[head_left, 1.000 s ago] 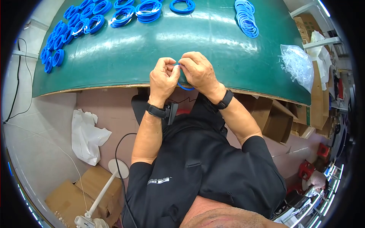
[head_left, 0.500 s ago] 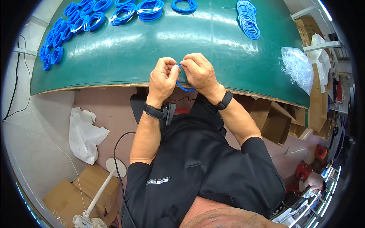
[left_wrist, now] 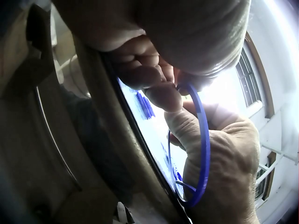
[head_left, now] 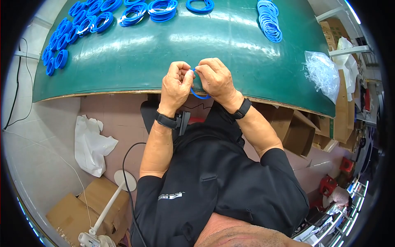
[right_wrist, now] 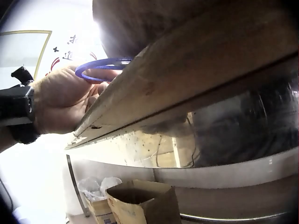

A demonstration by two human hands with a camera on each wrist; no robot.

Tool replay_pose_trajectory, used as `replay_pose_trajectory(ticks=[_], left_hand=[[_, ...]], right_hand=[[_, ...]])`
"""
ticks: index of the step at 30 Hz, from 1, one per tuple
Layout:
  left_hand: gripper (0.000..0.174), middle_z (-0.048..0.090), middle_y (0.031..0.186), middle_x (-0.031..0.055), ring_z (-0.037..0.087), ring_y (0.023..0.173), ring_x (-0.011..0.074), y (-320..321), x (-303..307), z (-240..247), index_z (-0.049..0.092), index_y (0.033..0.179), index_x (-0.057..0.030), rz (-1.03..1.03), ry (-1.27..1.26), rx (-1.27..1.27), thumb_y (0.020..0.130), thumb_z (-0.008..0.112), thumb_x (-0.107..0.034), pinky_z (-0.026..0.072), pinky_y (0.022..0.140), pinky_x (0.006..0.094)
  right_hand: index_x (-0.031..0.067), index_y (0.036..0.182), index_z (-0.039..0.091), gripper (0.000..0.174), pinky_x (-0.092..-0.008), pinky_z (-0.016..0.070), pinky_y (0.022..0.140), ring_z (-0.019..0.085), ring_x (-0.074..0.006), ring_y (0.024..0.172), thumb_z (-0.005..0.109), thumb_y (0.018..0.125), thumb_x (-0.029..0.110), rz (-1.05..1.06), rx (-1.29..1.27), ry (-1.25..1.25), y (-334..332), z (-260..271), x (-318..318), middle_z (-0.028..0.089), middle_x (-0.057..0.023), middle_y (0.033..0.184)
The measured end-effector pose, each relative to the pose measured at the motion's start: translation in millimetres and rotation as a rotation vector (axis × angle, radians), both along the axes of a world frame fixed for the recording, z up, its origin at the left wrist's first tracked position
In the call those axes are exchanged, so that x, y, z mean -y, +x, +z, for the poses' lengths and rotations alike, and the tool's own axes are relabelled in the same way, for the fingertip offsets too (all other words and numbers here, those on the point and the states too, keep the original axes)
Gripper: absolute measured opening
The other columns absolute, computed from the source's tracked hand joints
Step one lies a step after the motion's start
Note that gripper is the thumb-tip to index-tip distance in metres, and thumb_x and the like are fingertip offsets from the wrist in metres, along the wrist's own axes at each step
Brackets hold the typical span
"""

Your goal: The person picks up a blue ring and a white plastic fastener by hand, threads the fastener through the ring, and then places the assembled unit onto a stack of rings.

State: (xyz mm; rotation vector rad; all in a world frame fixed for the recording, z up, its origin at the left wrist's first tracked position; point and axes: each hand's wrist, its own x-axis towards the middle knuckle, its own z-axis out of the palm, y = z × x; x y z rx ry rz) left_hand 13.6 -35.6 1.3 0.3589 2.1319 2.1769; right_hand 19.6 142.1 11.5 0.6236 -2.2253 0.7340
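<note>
Over the table's near edge, both hands meet at a thin blue ring (head_left: 200, 96). My left hand (head_left: 177, 84) pinches it between thumb and curled fingers. From the other side, my right hand (head_left: 214, 79) pinches the ring with its fingertips, close to the left thumb. In the left wrist view the loop (left_wrist: 205, 149) hangs down from the meeting fingertips. The right wrist view shows the band (right_wrist: 100, 63) in front of the left hand (right_wrist: 60, 98). Fingers hide the gripped part of the ring.
Several bundles of blue rings (head_left: 162, 11) lie at the green table's (head_left: 135, 61) far left. A fanned row of rings (head_left: 269, 21) lies at the far right. A clear plastic bag (head_left: 323, 74) with thin clear pieces sits on the right edge. Cardboard boxes (head_left: 298, 133) stand below.
The head view has shifted slightly. Both hands stay together at nearly the same spot, still pinching the blue ring, with only small fingertip movement.
</note>
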Motion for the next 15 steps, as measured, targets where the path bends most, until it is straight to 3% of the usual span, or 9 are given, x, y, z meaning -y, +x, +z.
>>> replay_pose_trajectory(ticks=[15], left_hand=[[0.015, 0.072, 0.094, 0.0046, 0.066, 0.076, 0.0082, 1.1, -2.6, -4.6, 0.059, 0.120, -0.0029, 0.016, -0.038, -0.031, 0.108, 0.068, -0.003, 0.0561, 0.067, 0.0246]], right_hand=[[0.0053, 0.099, 0.065, 0.017, -0.0418, 0.0538, 0.081, 0.066, -0.0305, 0.094, 0.072, 0.083, 0.004, -0.013, 0.068, 0.088, -2.1, 3.0, -0.2, 0.066, -0.0102, 0.104]])
